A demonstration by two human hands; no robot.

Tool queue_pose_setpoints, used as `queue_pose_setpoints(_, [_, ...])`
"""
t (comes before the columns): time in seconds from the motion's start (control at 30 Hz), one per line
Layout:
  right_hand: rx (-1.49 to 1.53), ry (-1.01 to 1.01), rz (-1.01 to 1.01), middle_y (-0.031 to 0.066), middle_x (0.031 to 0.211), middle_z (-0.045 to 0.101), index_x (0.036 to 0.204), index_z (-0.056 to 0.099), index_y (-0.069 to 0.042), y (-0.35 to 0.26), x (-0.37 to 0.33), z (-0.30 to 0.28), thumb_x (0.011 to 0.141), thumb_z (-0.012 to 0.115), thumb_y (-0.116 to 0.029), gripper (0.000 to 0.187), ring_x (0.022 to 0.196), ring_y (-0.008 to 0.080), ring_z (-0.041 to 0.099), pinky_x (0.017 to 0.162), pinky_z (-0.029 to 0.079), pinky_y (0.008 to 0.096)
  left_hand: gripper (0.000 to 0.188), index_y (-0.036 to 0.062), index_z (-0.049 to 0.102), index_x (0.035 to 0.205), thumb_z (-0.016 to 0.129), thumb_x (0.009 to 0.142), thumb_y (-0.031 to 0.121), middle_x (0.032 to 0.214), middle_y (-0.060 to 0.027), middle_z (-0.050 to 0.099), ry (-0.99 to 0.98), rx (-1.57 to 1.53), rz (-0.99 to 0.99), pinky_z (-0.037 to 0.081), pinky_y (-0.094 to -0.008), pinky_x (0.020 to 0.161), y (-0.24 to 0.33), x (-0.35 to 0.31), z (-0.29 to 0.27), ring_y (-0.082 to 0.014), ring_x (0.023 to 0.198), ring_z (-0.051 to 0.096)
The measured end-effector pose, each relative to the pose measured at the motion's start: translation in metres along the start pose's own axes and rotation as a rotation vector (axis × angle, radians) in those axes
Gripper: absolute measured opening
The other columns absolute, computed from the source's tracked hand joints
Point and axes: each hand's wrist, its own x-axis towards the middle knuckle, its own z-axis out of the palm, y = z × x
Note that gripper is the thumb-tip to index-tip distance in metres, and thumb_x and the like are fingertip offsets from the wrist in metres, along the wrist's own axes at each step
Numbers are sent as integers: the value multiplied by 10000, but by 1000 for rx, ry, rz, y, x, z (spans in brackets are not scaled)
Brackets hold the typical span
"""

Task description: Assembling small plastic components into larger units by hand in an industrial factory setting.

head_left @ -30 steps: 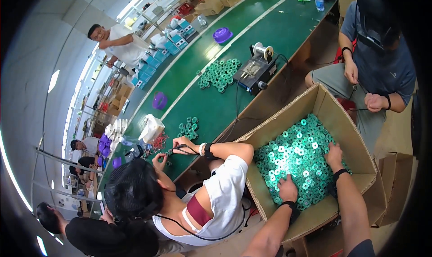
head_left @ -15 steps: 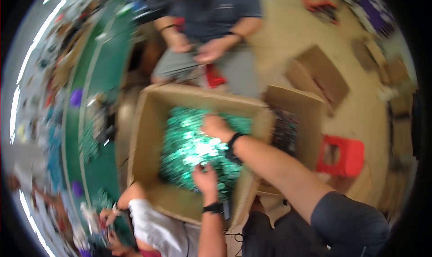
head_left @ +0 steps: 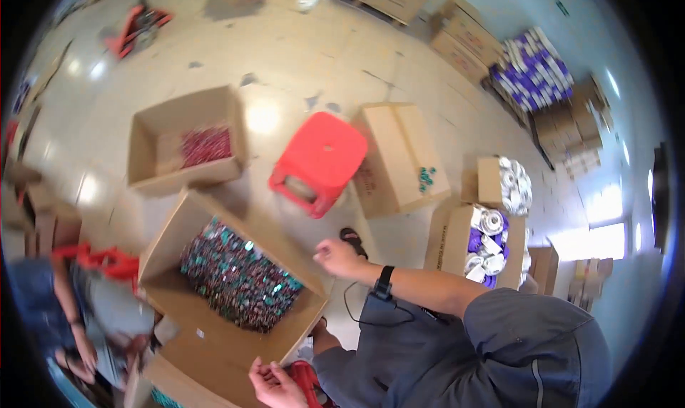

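My right hand [head_left: 341, 258], with a black band on its wrist, hovers off the right side of an open cardboard box [head_left: 307, 304]. Its fingers are curled in, and whatever they may hold is too small to make out. Inside that box lies a heap of small shiny pieces [head_left: 239, 276], dark red and green mixed. At the lower edge, my left hand [head_left: 277, 386] is beside the box's near rim, its fingers loosely bent and apart with nothing seen in them.
A red plastic stool [head_left: 325, 154] stands ahead. Left of it is a box of red pieces [head_left: 207, 147]; right of it, a closed carton [head_left: 399, 158] with green bits on top. White and purple rolls [head_left: 489, 240] fill a box at right. Another person [head_left: 100, 329] sits at left.
The view has swung to the right. Both my hands have left the box of green pieces and are now over and beside the box of mixed pieces.
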Motion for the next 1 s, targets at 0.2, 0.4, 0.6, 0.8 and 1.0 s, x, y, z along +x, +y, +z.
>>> queue_pose_setpoints(0.2, [-75, 318, 738, 250, 1151, 663, 1122, 643, -21, 276, 97, -211, 824, 655, -197, 346, 1076, 407, 644, 934, 511, 479, 258, -42, 641, 1146, 659, 908, 59, 857, -121, 674, -456, 116, 400, 529, -307, 627, 54, -4, 214, -177, 720, 641])
queue_pose_setpoints(0.4, [-240, 335, 637, 231, 1428, 419, 1396, 430, -111, 378, 134, -303, 752, 802, -264, 759, 1247, 429, 513, 1001, 482, 491, 256, -16, 653, 1145, 656, 909, 82, 877, -132, 675, -847, 303, 447, 538, -334, 659, 130, -23, 375, -230, 758, 665])
queue_pose_setpoints(0.6, [-316, 223, 455, 222, 1375, 412, 1415, 400, -124, 388, 164, -320, 646, 887, -233, 917, 1314, 443, 414, 1031, 450, 525, 175, 38, 719, 1050, 646, 891, 41, 827, -122, 639, -988, 431, 673, 525, -329, 644, 148, -31, 452, -234, 729, 648])
queue_pose_setpoints(0.8, [-215, 286, 370, 204, 1331, 429, 1368, 465, -170, 408, 172, -314, 676, 851, -136, 793, 1193, 437, 504, 1008, 473, 501, 158, 83, 754, 1019, 665, 889, 69, 832, -109, 635, -1034, 514, 656, 511, -368, 627, 159, -39, 474, -256, 707, 631])
queue_pose_setpoints(1.0, [-188, 362, 289, 172, 1280, 491, 1191, 618, -158, 419, 169, -307, 740, 786, -88, 487, 1156, 411, 542, 963, 495, 485, 158, 103, 759, 1017, 678, 884, 76, 839, -102, 637, -1036, 510, 672, 513, -370, 633, 156, -46, 491, -256, 715, 626])
